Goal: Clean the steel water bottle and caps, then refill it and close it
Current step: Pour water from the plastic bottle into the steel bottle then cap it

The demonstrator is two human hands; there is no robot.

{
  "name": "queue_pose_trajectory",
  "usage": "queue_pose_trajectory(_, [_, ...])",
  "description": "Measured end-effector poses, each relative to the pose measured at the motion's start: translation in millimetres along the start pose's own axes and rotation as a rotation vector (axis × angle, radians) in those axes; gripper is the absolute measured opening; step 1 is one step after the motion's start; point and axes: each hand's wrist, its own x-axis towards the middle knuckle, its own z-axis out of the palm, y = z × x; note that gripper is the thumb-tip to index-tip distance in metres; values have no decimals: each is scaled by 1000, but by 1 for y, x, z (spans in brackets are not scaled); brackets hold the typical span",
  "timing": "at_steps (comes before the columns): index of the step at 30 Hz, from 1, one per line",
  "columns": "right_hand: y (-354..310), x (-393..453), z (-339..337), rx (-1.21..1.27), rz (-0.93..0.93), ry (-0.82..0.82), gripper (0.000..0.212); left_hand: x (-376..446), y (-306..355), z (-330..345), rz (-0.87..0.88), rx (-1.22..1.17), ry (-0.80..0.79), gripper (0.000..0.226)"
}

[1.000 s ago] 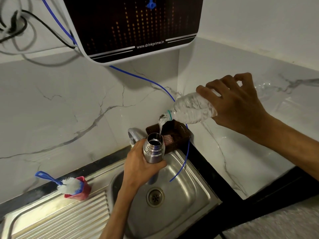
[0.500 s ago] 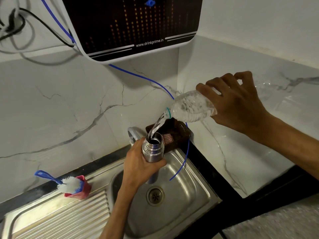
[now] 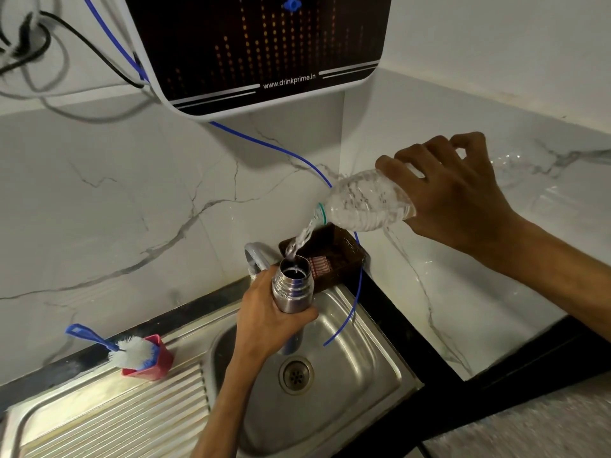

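My left hand (image 3: 267,320) grips the steel water bottle (image 3: 292,289) upright over the sink basin, its mouth uncapped. My right hand (image 3: 453,196) holds a clear plastic bottle (image 3: 367,204) tilted neck-down to the left, just above the steel bottle. A stream of water (image 3: 302,239) runs from its neck into the steel bottle's mouth. I see no caps.
A steel sink (image 3: 360,368) with a drain and ribbed drainboard lies below. A grey tap (image 3: 254,256) and a brown basket (image 3: 344,259) stand behind the bottle. A blue brush in a red holder (image 3: 145,357) sits at the left. A water purifier (image 3: 258,44) hangs above, with a blue tube (image 3: 358,289) dangling.
The plastic bottle has tipped a little steeper and its stream now falls at a slant into the steel bottle. Both hands have stayed almost in place.
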Motion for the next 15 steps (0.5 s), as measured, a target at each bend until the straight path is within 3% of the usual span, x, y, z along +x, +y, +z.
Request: queue_pose_trajectory(15, [-2,4,-4,-3,13,20,62,-1,2,-1,25,-17,26,59])
